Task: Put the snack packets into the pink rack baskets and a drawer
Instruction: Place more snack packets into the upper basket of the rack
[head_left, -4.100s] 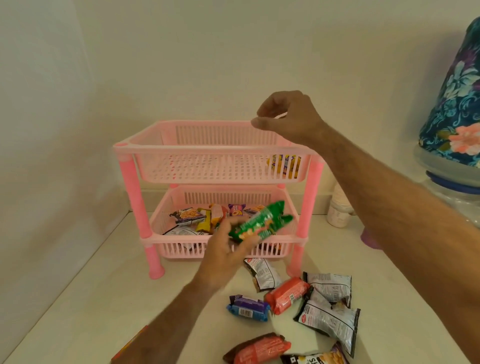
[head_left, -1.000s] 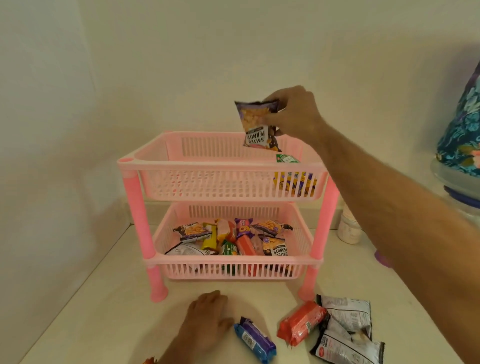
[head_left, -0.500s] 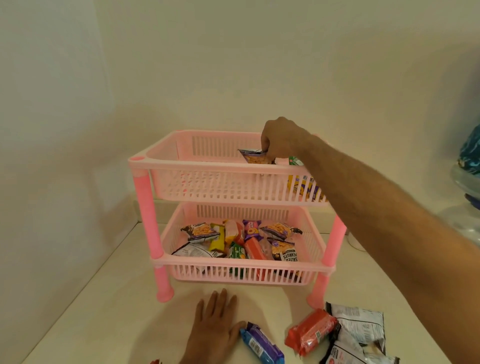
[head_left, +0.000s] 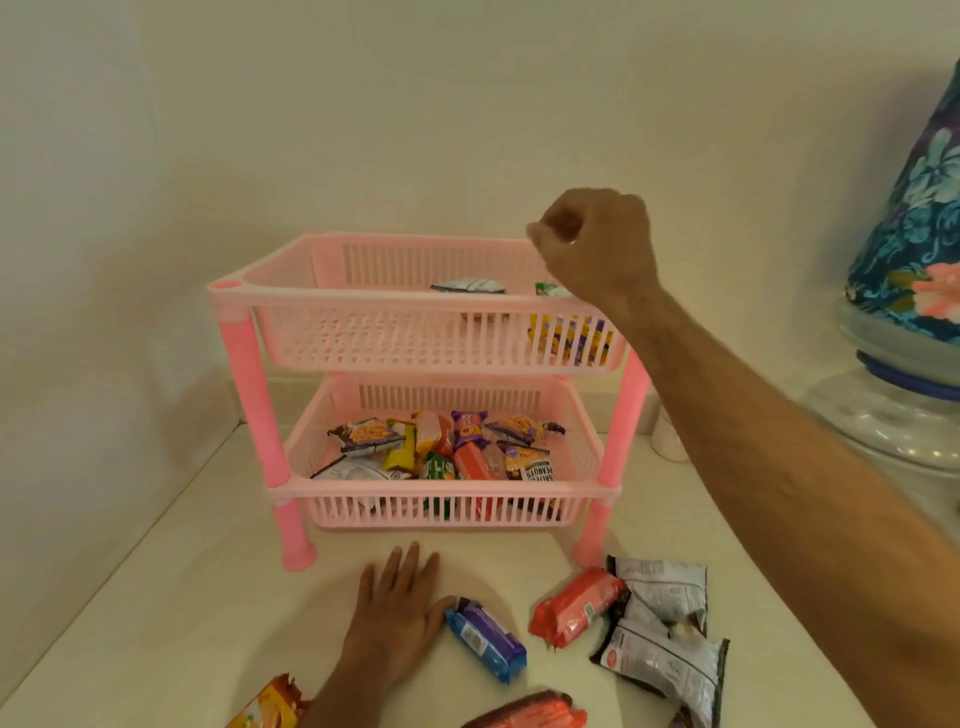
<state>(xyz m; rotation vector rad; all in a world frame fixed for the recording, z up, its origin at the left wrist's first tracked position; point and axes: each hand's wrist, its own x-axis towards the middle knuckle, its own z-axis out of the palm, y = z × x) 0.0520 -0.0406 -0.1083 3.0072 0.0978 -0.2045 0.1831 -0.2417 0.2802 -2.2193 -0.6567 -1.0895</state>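
Packets lie in three places here. Many sit in the lower basket (head_left: 447, 488) of the pink rack (head_left: 249, 374). A few sit in the top basket (head_left: 395, 338), toward its right side, and one silver packet (head_left: 467, 287) pokes up by the front rim. The others wait on the counter (head_left: 156, 597) in front of the rack.

The right hand (head_left: 597, 244) hangs over the back right corner of the top basket. Its fingers are curled in loosely, and nothing shows in it, so it looks empty. The left hand (head_left: 400, 603) lies flat on the counter with its fingers spread. Its thumb side touches a blue packet (head_left: 485, 642) but does not hold it. Just beside that are a red packet (head_left: 576, 605) and two silver bags (head_left: 662, 623), with more packets at the bottom edge.

A few things could go wrong from here. The rack looks light, so a bump from the right arm on the way down could tip it or push it back. The packets look slick and puffy, so a quick grab could make one slip and slide off. The lower basket is getting full, and one more dropped in fast could spill over the rim. No drawer is in view, so that part of the job seems not yet done.
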